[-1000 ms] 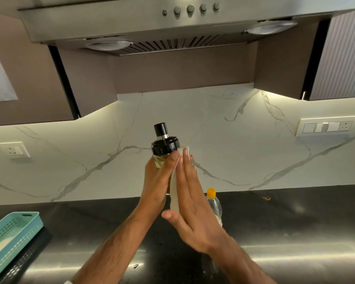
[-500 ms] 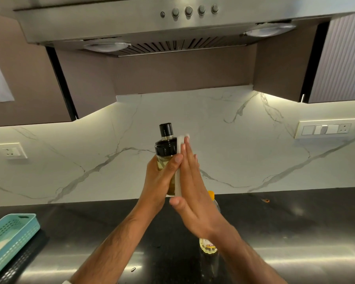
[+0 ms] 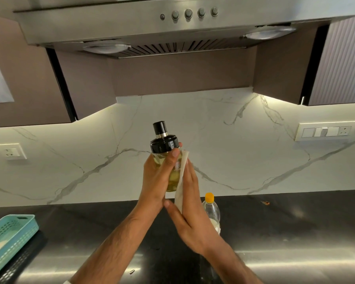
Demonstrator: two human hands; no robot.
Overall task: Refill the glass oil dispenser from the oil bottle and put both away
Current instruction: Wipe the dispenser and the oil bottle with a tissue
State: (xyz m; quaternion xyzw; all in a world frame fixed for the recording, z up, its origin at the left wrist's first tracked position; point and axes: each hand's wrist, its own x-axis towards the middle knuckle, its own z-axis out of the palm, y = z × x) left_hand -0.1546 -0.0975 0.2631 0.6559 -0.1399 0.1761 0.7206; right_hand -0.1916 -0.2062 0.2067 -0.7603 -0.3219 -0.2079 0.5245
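Head view: left hand point(image 3: 155, 179) clamped around the glass oil dispenser point(image 3: 166, 154), held upright in the air above the dark tabletop point(image 3: 295, 228), black cap on, yellow oil inside. Right hand point(image 3: 190, 203) flat, fingers straight, pressing a white cloth point(image 3: 181, 177) against the dispenser's right side. Oil bottle point(image 3: 211, 210) with yellow cap stands on the tabletop just behind the right hand, partly hidden. Teal basket point(image 3: 10, 236) far left.

A steel range hood point(image 3: 172, 27) spans twelve o'clock. A teal basket point(image 3: 10, 236) sits on the dark table point(image 3: 295, 232) at eight o'clock; a switch panel point(image 3: 326, 131) at three, a wall socket point(image 3: 10, 151) at nine.
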